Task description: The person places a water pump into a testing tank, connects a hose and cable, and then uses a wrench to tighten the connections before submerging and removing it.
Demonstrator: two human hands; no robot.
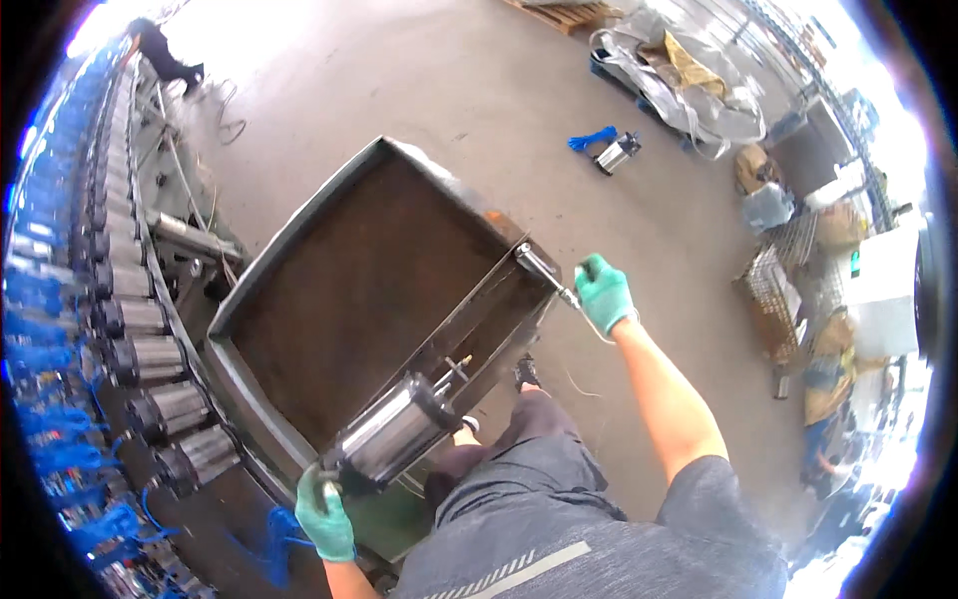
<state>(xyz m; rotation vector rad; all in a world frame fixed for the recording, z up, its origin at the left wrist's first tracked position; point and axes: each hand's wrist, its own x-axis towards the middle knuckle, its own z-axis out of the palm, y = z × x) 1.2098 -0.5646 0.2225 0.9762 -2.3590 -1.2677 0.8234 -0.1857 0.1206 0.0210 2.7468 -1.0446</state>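
at the near left corner of the brown-bottomed metal tray (349,270), a silver cylinder with black ends (387,432) is lying along the near edge, and we are touching its left end with our green-gloved left hand (325,517), fingers curling; we cannot tell whether they are pinching it. by the right corner, a slim metal tool (540,266) is reaching over the edge, and our right hand (604,292) is bending its fingers beside the tool's end; what they are pinching, we cannot tell. left of the tray, similar cylinders (140,358) are lining up.
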